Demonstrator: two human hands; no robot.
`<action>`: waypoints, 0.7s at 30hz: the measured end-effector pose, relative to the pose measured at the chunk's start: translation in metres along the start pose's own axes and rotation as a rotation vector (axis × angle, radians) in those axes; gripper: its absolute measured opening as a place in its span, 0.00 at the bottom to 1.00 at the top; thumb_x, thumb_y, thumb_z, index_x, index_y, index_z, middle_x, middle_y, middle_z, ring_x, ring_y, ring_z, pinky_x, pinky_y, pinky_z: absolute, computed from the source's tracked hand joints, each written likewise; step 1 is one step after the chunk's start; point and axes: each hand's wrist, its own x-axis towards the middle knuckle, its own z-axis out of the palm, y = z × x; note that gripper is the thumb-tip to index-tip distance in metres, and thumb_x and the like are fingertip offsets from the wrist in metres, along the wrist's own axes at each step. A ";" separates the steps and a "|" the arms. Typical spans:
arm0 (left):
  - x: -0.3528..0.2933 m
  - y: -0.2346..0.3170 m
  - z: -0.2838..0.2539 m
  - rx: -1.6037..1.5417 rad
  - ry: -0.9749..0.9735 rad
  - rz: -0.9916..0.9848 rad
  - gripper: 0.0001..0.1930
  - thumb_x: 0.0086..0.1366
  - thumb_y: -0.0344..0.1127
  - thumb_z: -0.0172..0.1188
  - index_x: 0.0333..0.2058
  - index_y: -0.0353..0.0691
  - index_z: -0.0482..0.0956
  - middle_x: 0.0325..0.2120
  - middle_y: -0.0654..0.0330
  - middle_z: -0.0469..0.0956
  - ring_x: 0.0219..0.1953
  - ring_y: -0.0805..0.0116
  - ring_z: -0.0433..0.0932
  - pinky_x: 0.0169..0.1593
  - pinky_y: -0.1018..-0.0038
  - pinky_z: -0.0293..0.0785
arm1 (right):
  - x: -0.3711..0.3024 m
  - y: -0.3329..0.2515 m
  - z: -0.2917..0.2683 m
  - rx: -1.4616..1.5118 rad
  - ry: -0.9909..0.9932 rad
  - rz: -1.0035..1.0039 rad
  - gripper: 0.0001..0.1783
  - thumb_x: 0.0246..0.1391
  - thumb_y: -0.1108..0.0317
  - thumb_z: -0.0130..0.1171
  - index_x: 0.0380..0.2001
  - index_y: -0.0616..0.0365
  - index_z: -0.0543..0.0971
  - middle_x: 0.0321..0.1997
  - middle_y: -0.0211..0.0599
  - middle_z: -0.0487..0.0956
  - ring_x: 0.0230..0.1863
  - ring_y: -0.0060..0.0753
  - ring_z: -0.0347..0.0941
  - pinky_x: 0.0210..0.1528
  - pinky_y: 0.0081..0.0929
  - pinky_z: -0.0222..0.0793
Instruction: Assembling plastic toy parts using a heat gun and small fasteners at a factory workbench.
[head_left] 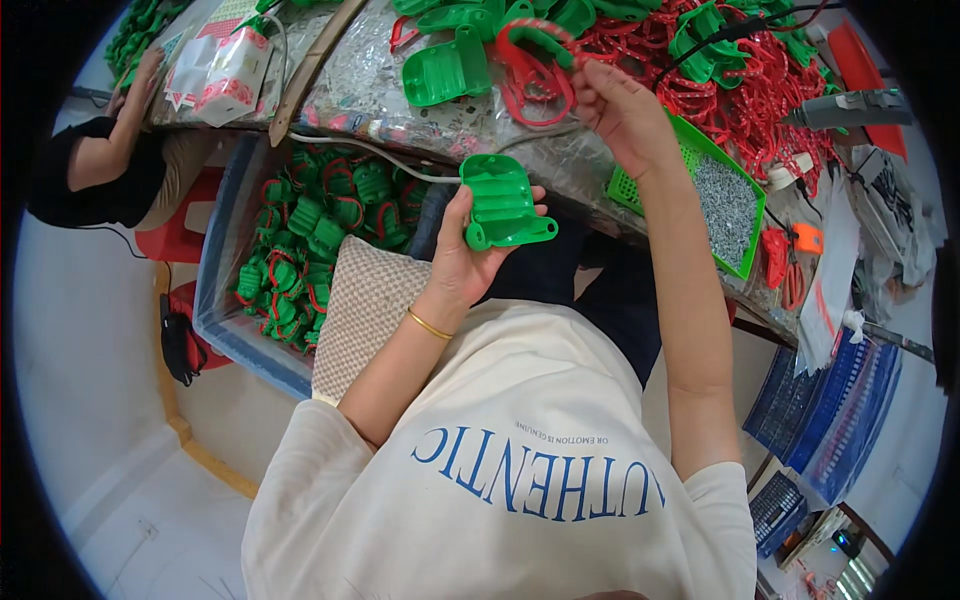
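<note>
My left hand (468,250) is closed round a green ribbed plastic shell (497,200) with small eyelets at its lower corners, held just off the table's front edge. Over the table, my right hand (628,112) has its fingertips pinched on a red strap (540,97), which hangs in a loop. A green band shows along the top of that loop. Another green shell (446,68) lies on the table to the left of the strap. Beyond my right hand spreads a heap of red straps (765,110) mixed with green shells.
A green basket (690,135) of small grey metal pieces sits at the table edge on the right. Left of my lap, a blue-rimmed crate (222,290) holds several strapped green shells. A patterned cushion (370,300) lies beside it. Another person's arm (125,130) shows at far left.
</note>
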 end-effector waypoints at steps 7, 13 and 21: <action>0.006 -0.005 0.011 -0.041 -0.026 -0.053 0.31 0.67 0.58 0.49 0.57 0.37 0.68 0.53 0.43 0.73 0.53 0.53 0.75 0.57 0.57 0.73 | 0.020 -0.017 -0.036 0.854 -0.202 0.032 0.11 0.64 0.71 0.52 0.47 0.64 0.72 0.36 0.28 0.70 0.30 0.16 0.64 0.33 0.16 0.61; 0.012 -0.007 0.022 0.061 -0.086 0.024 0.33 0.65 0.60 0.52 0.59 0.40 0.67 0.55 0.54 0.72 0.57 0.58 0.72 0.60 0.59 0.67 | -0.083 -0.023 0.009 0.374 -0.137 0.257 0.14 0.62 0.67 0.56 0.48 0.61 0.73 0.34 0.25 0.75 0.27 0.14 0.65 0.30 0.13 0.61; 0.018 -0.024 0.032 0.025 -0.119 -0.068 0.33 0.64 0.58 0.55 0.59 0.42 0.66 0.56 0.53 0.72 0.58 0.58 0.71 0.61 0.57 0.66 | -0.118 -0.010 0.022 -0.592 0.240 -0.124 0.14 0.59 0.63 0.60 0.43 0.61 0.79 0.35 0.28 0.81 0.31 0.16 0.73 0.34 0.16 0.66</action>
